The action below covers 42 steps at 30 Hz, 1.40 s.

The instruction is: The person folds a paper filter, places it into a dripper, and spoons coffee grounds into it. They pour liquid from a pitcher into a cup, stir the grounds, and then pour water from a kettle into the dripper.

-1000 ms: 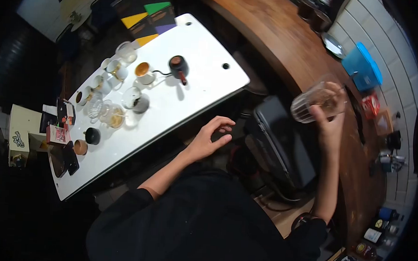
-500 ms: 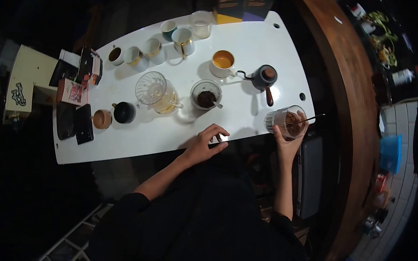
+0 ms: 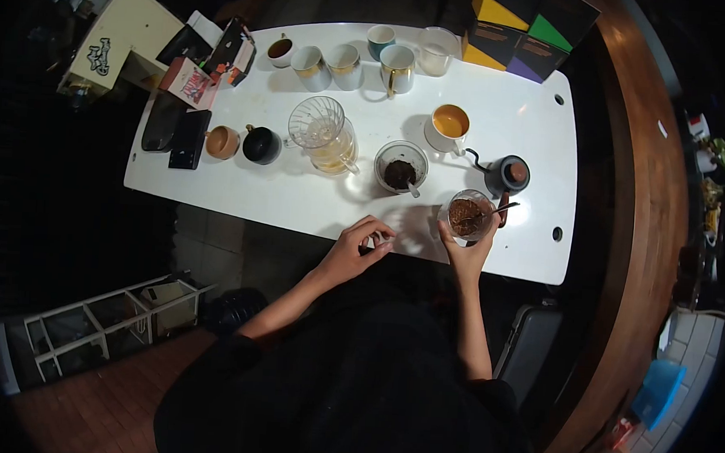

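My right hand [image 3: 468,252] is wrapped round a clear glass [image 3: 468,216] holding brown granules, with a thin spoon [image 3: 503,209] leaning out to the right. My left hand [image 3: 364,241] is at the table's front edge with loosely curled fingers and a gap to the thumb; I see nothing held in it. Beyond the hands stands a glass bowl [image 3: 388,179] with dark grounds and a spoon inside. Just behind the held glass is a dark gooseneck kettle [image 3: 509,175] with a wooden handle, and a white cup [image 3: 445,141] of orange-brown liquid stands beside it.
A ribbed glass dripper [image 3: 316,121] sits on a glass server [image 3: 333,159] on the white table [image 3: 274,201]. Several cups line the back, including a gold-handled mug [image 3: 397,68]. Left are a black cup [image 3: 262,146] and a brown cup [image 3: 223,142]. Dark boxes [image 3: 524,38] stand behind.
My right hand has brought the glass left and inward from the table's right end, nearer the bowl. My left hand stays at the front edge, its fingers slightly more curled. The view has shifted.
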Motion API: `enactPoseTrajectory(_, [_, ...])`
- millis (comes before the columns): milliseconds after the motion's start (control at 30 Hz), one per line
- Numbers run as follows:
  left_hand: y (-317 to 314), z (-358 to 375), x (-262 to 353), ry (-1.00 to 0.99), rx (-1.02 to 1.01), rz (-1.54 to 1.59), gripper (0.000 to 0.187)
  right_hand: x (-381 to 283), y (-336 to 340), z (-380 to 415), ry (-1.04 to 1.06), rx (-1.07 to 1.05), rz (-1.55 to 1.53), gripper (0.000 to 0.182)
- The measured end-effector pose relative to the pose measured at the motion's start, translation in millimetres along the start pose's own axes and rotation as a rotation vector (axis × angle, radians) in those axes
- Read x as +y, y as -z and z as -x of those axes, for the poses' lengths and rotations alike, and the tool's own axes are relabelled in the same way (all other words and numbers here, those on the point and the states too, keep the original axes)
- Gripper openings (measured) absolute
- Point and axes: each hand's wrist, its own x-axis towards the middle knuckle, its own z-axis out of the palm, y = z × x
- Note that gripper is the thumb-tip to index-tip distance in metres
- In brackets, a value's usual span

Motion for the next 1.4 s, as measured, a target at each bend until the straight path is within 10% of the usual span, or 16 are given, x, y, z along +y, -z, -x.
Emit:
enactPoseTrajectory(467, [16.1, 27.2, -10.5, 0.105, 0.130, 0.027, 0.015, 27.9, -7.3, -2.7, 0.060, -0.036, 0.000, 0.085])
enactPoseTrajectory(967, [105.9, 36.1, -47.7, -0.017, -0.162, 0.142, 0.014, 13.9, -39.0, 9.5, 0.039, 0.097, 0.091, 0.098])
enactPoseTrajectory(1100, [112.2, 24.2, -29.5, -0.345, -0.190, 0.045, 0.027, -28.5, -34.2, 81.8, -0.195, 0.332, 0.264, 0.059])
enactPoseTrajectory(1267, [12.3, 27.1, -9.4, -0.930, -0.629, 0.117, 0.056, -1.1, -89.2, 167.0, -0.668, 0.374, -0.622, 0.036])
enactPoseTrajectory(1367, [-65.9, 23.0, -51.7, -0.975, -0.773, 0.177, 0.059, -13.8, -81.5, 198.9, -0.517, 0.353, -1.199, 0.043])
enactPoseTrajectory(1400, [-76.8, 23.3, -57.9, -0.719, -0.844, 0.206, 0.063, 22.4, -66.7, 228.1, -0.521, 0.525, -1.261, 0.051])
